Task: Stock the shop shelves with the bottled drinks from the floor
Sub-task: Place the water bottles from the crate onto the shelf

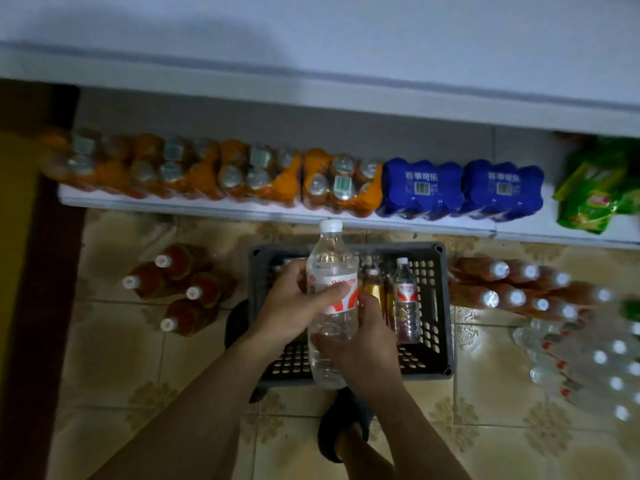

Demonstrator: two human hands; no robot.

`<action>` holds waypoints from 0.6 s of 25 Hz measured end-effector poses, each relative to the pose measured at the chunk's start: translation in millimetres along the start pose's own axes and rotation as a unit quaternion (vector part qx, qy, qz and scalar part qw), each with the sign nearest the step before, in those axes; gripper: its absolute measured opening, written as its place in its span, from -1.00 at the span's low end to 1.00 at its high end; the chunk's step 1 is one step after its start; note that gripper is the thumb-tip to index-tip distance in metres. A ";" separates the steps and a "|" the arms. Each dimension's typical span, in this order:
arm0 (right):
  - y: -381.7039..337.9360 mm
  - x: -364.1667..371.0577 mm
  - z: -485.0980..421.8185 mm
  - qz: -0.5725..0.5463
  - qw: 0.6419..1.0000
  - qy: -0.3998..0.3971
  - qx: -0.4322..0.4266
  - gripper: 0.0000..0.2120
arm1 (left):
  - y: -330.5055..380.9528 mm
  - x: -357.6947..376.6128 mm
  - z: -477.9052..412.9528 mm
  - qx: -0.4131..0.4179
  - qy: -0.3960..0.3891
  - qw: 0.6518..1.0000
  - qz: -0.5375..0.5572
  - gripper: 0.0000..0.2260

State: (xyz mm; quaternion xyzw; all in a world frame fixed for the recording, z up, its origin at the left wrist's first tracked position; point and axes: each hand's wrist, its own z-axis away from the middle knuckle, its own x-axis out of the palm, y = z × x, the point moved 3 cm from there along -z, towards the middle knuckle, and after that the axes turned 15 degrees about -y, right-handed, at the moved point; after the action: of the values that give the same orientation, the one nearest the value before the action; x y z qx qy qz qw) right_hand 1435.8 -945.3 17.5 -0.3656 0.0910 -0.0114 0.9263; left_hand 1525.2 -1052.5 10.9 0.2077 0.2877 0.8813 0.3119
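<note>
- A clear water bottle [332, 306] with a white cap and a red-and-white label is held upright at the centre of the frame, above a dark slotted crate [440, 306] on the floor.
- The left hand [294, 306] is curled round the bottle at the label, thumb lying across the front.
- The right hand [360, 341] wraps the lower body of the bottle from the right side, fingers curled round it.
- Inside the crate, just right of the hands, stand a smaller water bottle [405, 299] and an amber drink bottle [373, 289]; the hands hide the rest of the crate's contents.
- Above the crate in the frame, the low white shelf [207, 209] is packed along its front: orange shrink-wrapped packs [242, 171] from the left to the middle, two blue packs [460, 188] beside them, and green packets [595, 188] at the right edge.
- An upper shelf [311, 88] overhangs that row across the top of the frame.
- On the patterned tile floor [121, 358], left of the crate, is a cluster of brown tea bottles [180, 289].
- Right of the crate lies a wrapped pack of brown bottles [519, 285], and below it in the frame a pack of clear bottles [588, 362], blurred.
- A dark shoe [343, 424] shows at the lower centre, near the crate's closest edge.
</note>
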 end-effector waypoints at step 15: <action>-269.1 16.3 -18.7 0.011 0.974 -0.147 -0.171 -0.58 | 200.5 -132.4 104.6 0.264 0.003 0.963 0.048 -0.50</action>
State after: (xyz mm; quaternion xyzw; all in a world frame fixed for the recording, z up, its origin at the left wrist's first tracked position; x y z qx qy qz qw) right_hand 1460.7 -1156.4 184.3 -0.5150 -0.0412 0.0680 0.8535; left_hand 1591.2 -1229.9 192.1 0.2937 0.5008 0.7886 0.2025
